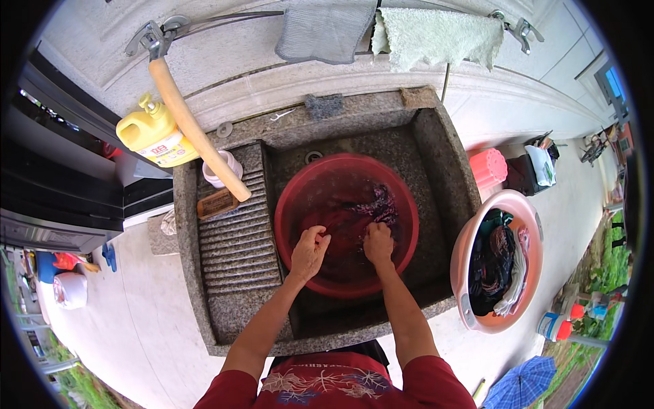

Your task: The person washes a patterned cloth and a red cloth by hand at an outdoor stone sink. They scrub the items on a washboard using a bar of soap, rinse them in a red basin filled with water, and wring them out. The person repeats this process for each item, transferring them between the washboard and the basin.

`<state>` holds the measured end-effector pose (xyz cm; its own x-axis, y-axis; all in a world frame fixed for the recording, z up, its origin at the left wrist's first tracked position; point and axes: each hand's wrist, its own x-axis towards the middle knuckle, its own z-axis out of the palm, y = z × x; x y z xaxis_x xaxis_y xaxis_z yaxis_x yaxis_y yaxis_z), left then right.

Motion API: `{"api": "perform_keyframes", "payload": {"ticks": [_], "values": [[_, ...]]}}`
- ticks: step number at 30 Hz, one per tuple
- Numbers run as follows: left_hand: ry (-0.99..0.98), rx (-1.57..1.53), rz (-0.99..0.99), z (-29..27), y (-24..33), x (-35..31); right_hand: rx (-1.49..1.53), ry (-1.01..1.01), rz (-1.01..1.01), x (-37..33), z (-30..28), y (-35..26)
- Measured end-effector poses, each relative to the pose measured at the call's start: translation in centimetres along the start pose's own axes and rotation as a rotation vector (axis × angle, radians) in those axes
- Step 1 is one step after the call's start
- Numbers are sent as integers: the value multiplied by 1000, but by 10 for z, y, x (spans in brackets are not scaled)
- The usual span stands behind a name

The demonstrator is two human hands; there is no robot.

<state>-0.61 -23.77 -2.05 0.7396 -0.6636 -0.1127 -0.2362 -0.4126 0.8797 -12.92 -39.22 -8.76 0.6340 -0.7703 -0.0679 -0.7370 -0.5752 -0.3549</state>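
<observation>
Stone sink (458,167): ribbed washboard (238,255) along its left edge, deep part to the right
Red basin (409,228): sitting in the deep part, dark water inside
Patterned cloth (379,203): in the basin, toward the sink's far right corner, partly under water, the rest's too murky tbh
Left hand (310,251): over the basin's left half, thumb and fingers curled close together, can't tell if they've got cloth
Right hand (379,243): right at the near end of that cloth, fingers bunched together, can't tell if they're clamped on it
Scrub brush (216,204): on the washboard by the left edge, pale cup (223,170) just beyond it
Scrub pads (323,105): one grey, one brown, both on the far edge
Yellow jug (153,136): by the far left corner
Pink tub (530,276): just past the right edge, full-ish of clothes (494,255)
</observation>
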Motion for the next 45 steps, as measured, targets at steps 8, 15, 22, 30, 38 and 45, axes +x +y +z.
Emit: {"api": "perform_keyframes", "payload": {"ticks": [8, 15, 22, 30, 38, 45], "values": [[-372, 227, -16, 5, -12, -16, 223, -573, -332, -33, -30, -6], [-306, -224, 188, 40, -16, 2, 683, -236, -804, -23, -236, -97], [-232, -907, -242, -7, 65, 10, 960, 336, -428, -6, -258, -70], [-179, -1523, -243, -58, 109, 4, 2091, -388, 747, -34, -84, -80], [-285, -1597, -358, -86, 100, -21, 2404, -187, 275, 3, -122, -109], [-402, -1226, -226, -67, 127, -29, 1243, -57, -334, -13, -145, -151]]}}
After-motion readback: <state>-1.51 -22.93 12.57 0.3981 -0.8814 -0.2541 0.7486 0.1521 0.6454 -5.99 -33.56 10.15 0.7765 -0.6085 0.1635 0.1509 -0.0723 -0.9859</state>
